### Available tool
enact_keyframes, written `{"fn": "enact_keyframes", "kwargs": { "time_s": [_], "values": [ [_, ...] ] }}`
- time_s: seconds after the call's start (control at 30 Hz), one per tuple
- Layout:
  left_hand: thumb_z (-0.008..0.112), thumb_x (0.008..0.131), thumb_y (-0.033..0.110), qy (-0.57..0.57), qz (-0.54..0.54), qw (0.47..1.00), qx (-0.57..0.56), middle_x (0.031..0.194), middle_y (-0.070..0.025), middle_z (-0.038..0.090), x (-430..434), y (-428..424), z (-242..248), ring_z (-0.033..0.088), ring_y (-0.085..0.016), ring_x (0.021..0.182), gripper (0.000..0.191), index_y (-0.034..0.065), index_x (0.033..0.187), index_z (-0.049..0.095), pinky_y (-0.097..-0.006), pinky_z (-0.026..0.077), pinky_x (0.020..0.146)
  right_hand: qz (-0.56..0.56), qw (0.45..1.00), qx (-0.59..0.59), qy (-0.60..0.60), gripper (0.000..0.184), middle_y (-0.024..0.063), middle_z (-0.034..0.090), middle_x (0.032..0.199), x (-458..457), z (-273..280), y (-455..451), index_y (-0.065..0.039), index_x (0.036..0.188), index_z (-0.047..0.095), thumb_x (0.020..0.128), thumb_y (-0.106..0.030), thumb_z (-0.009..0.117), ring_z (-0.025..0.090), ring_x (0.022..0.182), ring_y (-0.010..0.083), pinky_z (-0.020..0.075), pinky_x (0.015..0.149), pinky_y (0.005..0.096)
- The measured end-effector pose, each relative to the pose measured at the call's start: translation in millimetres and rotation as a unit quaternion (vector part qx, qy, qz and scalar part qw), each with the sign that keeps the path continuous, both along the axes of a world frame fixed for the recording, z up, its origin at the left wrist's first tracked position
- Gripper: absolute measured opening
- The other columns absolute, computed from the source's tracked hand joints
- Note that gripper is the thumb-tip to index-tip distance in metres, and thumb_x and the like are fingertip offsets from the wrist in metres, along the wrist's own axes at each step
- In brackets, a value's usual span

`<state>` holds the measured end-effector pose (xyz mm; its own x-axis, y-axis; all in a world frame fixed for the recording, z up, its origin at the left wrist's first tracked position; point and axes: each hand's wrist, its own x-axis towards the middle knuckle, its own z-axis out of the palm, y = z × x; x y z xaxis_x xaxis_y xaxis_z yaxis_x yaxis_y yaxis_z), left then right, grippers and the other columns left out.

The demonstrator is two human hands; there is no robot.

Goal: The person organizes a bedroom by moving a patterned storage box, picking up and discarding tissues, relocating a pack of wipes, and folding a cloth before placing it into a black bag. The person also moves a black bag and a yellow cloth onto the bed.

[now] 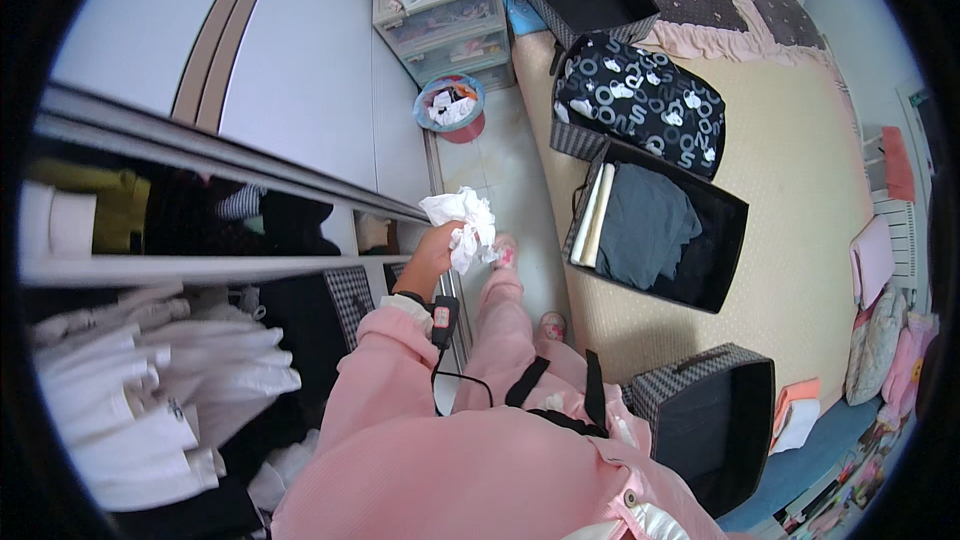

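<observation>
My left hand (436,251) is closed around a crumpled bundle of white tissue or thin plastic (466,223), which sticks out past the fingers. It is held over the floor strip between the wardrobe and the bed. A black strap and a small dark device (445,321) sit at the left wrist, with a cable hanging from it. My right hand is out of view. Beyond the bundle stands a red waste bin (463,133) with a blue liner, holding white paper and other scraps.
On the bed (787,255) lie several houndstooth storage boxes; one (731,240) holds dark grey folded fabric (641,229). A black patterned bag (637,101) lies behind it. The open wardrobe shows hanging white clothes (135,420). A plastic drawer unit (450,22) stands beyond the bin.
</observation>
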<state>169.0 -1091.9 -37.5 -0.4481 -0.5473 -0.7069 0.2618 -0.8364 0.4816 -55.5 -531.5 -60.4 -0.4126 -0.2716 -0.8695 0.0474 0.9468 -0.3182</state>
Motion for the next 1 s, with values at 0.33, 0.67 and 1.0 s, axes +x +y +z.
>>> {"fn": "enact_keyframes", "kwargs": {
  "time_s": [0.33, 0.67, 1.0],
  "values": [
    [0.045, 0.075, -0.003, 0.106, 0.108, 0.986, 0.074, 0.084, -0.0130, 0.056, -28, -185, -96, 0.059, -0.025, 0.071, 0.026, -0.0023, 0.100, 0.048, -0.0344, 0.051, 0.062, -0.094, 0.994, 0.061, 0.011, 0.029, 0.0218, 0.060, 0.083, 4, 23, -117, 0.004, 0.087, 0.059, 0.075, -0.022, 0.059, 0.059, 0.077, 0.0312, 0.0480, 0.066, 0.0360],
    [0.044, 0.077, 0.000, 0.063, 0.151, 0.980, 0.111, 0.081, -0.0126, 0.058, -42, -297, -160, 0.059, -0.024, 0.071, 0.019, -0.0006, 0.095, 0.052, -0.0357, 0.050, 0.064, -0.155, 0.983, 0.100, -0.008, 0.028, 0.0206, 0.060, 0.081, 21, 16, -209, 0.004, 0.088, 0.058, 0.076, -0.021, 0.058, 0.060, 0.074, 0.0295, 0.0485, 0.064, 0.0348],
    [0.047, 0.080, 0.007, 0.064, 0.199, 0.968, 0.137, 0.089, -0.0128, 0.058, -65, -379, -229, 0.057, -0.027, 0.082, 0.020, 0.0013, 0.098, 0.052, -0.0404, 0.047, 0.074, -0.185, 0.973, 0.139, -0.013, 0.027, 0.0195, 0.061, 0.080, 19, 26, -233, 0.004, 0.089, 0.058, 0.078, -0.020, 0.056, 0.060, 0.071, 0.0278, 0.0491, 0.061, 0.0336]
  ]
}}
